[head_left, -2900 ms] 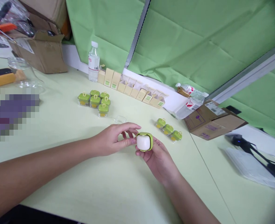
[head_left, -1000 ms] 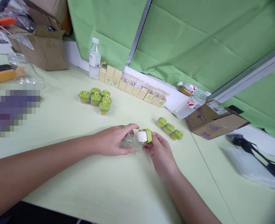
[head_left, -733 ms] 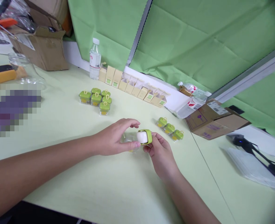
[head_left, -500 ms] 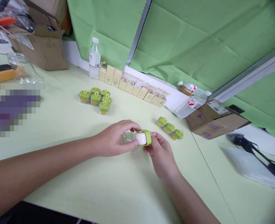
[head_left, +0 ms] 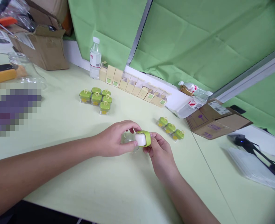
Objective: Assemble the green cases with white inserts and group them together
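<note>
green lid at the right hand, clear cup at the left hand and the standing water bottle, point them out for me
Green lid [head_left: 148,138]: head view, on its green side.
Clear cup [head_left: 127,137]: head view, on its transparent wall.
Standing water bottle [head_left: 95,59]: head view, on its label.

The left hand [head_left: 115,139] and right hand [head_left: 163,157] are bare (forearms [head_left: 58,155] too).

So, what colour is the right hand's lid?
The lid is yellowish green outside, in the head view.

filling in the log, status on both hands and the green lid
Left hand curled around clear container. Right hand holds green lid, white insert facing container. Left thumb at insert's edge.
</note>
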Tool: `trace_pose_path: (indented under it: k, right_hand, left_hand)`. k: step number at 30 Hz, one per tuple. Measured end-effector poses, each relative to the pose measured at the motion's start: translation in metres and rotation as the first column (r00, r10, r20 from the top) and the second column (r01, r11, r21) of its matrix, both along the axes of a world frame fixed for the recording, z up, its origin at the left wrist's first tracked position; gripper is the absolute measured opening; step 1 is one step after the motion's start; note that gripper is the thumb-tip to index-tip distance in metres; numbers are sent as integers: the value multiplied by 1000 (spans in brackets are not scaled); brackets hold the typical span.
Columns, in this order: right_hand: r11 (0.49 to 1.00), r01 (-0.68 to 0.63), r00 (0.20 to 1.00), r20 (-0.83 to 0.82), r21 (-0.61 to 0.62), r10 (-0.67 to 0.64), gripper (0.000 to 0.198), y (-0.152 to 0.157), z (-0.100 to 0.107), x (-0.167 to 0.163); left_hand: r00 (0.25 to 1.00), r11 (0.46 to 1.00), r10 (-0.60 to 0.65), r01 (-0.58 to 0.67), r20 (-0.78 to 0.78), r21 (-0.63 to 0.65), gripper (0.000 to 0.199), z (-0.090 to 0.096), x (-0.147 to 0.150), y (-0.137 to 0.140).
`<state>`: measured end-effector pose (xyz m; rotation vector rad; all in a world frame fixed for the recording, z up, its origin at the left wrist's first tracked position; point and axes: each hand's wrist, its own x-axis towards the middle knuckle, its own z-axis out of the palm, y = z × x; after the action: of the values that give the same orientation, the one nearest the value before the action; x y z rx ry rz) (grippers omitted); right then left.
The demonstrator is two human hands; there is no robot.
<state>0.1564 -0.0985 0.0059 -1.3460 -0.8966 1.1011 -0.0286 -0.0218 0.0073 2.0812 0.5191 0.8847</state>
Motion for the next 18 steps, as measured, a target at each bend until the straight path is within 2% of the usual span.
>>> trace_pose_path:
  k: [18]
  right_hand:
    - [1000,9,1000,15,8,-9,31,-1,2,-2]
  left_hand:
    - [1000,998,-3,3,-2,-55,33,0,1,-2]
